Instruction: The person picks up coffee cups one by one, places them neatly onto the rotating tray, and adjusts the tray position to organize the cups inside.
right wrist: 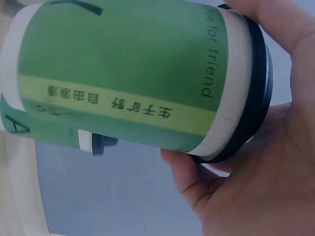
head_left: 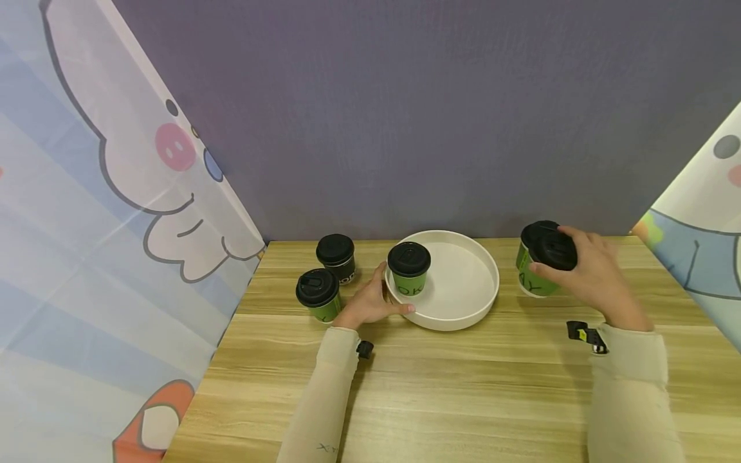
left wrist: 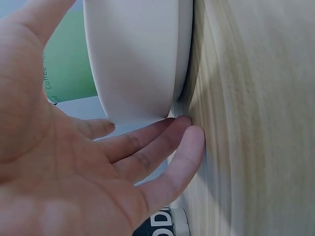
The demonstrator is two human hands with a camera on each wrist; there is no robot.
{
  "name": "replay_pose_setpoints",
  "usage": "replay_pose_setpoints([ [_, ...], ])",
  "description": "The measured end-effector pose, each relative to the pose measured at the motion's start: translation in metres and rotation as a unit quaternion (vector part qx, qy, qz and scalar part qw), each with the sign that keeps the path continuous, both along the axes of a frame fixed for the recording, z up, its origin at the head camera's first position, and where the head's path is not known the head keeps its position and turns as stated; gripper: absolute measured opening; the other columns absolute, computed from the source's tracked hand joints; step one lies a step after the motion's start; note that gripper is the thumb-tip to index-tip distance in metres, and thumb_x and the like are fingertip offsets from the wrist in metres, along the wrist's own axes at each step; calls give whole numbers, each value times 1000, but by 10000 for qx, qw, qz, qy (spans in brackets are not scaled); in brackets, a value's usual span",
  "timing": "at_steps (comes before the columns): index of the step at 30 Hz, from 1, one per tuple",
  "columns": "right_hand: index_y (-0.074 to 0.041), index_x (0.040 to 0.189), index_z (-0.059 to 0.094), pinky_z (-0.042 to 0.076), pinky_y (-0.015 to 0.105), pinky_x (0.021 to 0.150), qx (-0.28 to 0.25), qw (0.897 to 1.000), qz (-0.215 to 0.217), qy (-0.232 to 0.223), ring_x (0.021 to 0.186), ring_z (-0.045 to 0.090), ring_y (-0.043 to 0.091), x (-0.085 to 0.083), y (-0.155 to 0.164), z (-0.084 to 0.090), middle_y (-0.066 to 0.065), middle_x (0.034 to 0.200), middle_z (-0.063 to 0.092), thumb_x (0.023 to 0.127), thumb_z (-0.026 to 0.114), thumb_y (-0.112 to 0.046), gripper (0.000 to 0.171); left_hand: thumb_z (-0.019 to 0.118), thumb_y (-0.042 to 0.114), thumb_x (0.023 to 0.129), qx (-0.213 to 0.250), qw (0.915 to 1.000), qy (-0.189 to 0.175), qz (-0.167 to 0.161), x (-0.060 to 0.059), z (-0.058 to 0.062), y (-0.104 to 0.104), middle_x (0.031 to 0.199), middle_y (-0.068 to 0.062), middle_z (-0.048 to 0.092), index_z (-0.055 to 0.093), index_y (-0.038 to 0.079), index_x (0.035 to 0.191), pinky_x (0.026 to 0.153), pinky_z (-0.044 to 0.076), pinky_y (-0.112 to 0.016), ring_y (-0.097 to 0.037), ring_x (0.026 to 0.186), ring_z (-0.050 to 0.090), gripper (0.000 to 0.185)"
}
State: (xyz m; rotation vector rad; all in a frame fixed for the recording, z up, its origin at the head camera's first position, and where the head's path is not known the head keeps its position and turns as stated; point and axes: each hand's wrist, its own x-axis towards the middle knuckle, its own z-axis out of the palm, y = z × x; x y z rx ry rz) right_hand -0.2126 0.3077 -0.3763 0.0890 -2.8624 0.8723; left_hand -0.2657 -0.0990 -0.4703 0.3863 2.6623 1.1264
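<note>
- Head view: the right hand (head_left: 599, 276) is holding a green cup (head_left: 535, 273) by its black lid (head_left: 554, 249) at the right of the desk (head_left: 463, 386), well apart from the white tray (head_left: 463, 308). I cannot tell whether the cup's base is touching the wood or hanging just above it.
- The right grip is curling round the lid rim from above, thumb on one side and fingers (right wrist: 197, 187) on the other, as the right wrist view is showing close up (right wrist: 147, 78).
- The left hand (head_left: 370, 302) is lying flat against the tray's near left wall, its grip spread with straight fingers (left wrist: 162, 142) touching the wall (left wrist: 138, 64) down where it meets the desk.
- One green cup (head_left: 408, 270) is standing upright inside the tray at its left edge. Two more lidded cups are waiting left of the tray, a dark one (head_left: 336, 256) behind and a green one (head_left: 318, 294) in front, just beside the left wrist.
- To my eye, doing this well is a matter of keeping the held cup upright, since a lid grip can pop loose; gripping lower on the cup wall would be safer.
- The steadying hand should be pressing lightly, so the tray is not sliding into the two cups beside it.
</note>
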Motion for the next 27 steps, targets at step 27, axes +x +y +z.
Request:
replay_pose_setpoints([
  [27, -4, 157, 37, 37, 71, 97, -250, 9968, 359, 662, 124, 35, 49, -6, -69, -6, 32, 148, 43, 83, 82, -51, 98, 89, 57, 72, 49, 9999, -67, -73, -1, -1, 0, 167, -11, 32, 1, 23, 167, 123, 31, -51, -30, 152, 34, 134],
])
